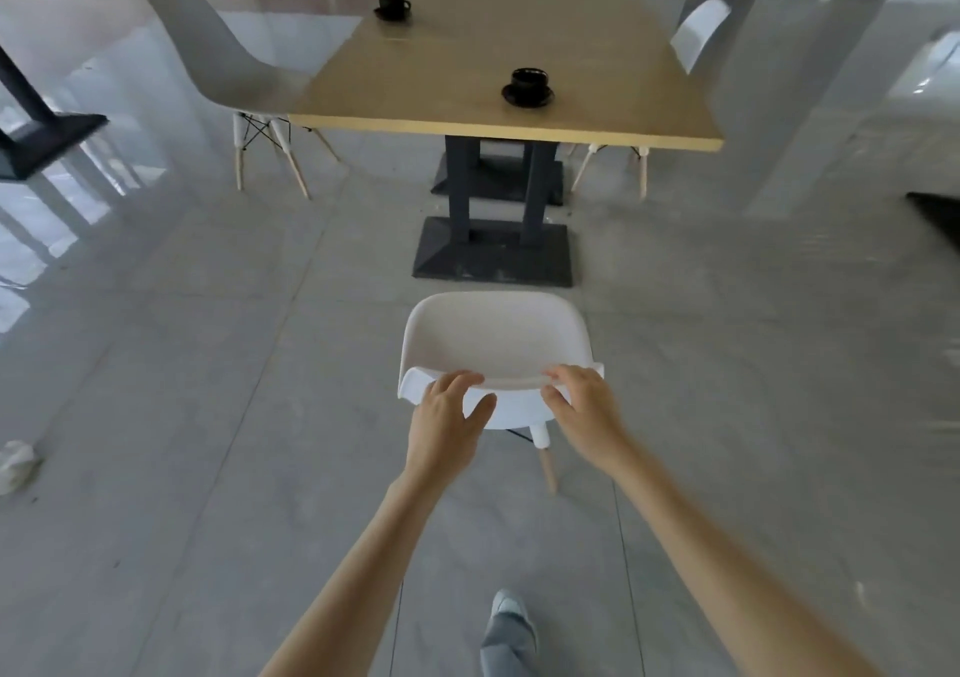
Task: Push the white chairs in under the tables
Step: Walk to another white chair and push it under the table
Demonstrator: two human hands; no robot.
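Note:
A white chair [496,336] stands on the grey floor in front of me, its seat facing the wooden table [467,84] and well short of the table's edge. My left hand [447,416] grips the top of the backrest at its left part, fingers curled over the rim. My right hand [584,406] holds the same rim at its right part. Another white chair [228,63] stands at the table's left side, its seat partly under the top. A third white chair [698,34] shows at the right side, mostly hidden behind the tabletop.
Two black cups on saucers [527,86] [393,6] sit on the table. Its dark pedestal base [493,255] lies between the chair and the table. A second black base [36,141] stands at the left, a crumpled white thing [15,466] on the floor, my foot [511,611] below.

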